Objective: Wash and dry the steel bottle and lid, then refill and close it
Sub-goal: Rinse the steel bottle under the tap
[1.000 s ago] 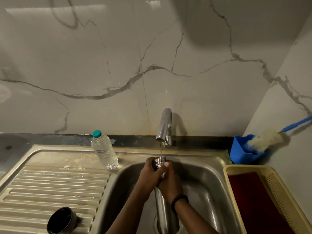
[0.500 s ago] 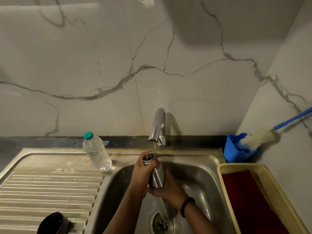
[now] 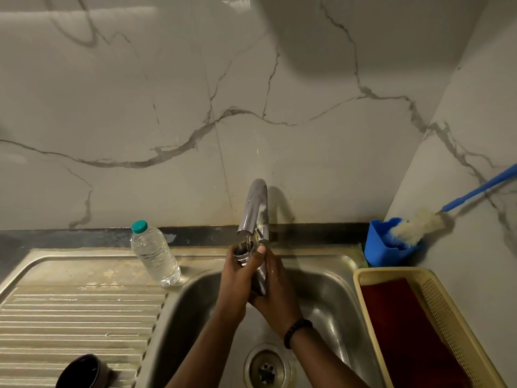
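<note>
At the centre of the frame both hands wrap the steel bottle (image 3: 258,273) over the sink (image 3: 333,292) — left hand (image 3: 237,278) and right hand (image 3: 275,287) with fingers curled round its body, its open mouth just under the tap (image 3: 254,208), a thin stream running in. The dark lid (image 3: 81,372) lies at lower left on the drainboard (image 3: 70,312); a plastic water bottle (image 3: 154,253) stands left of the tap.

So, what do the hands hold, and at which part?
Both hands grip the steel bottle under the tap: left hand near its open neck, right hand around its body.
</note>
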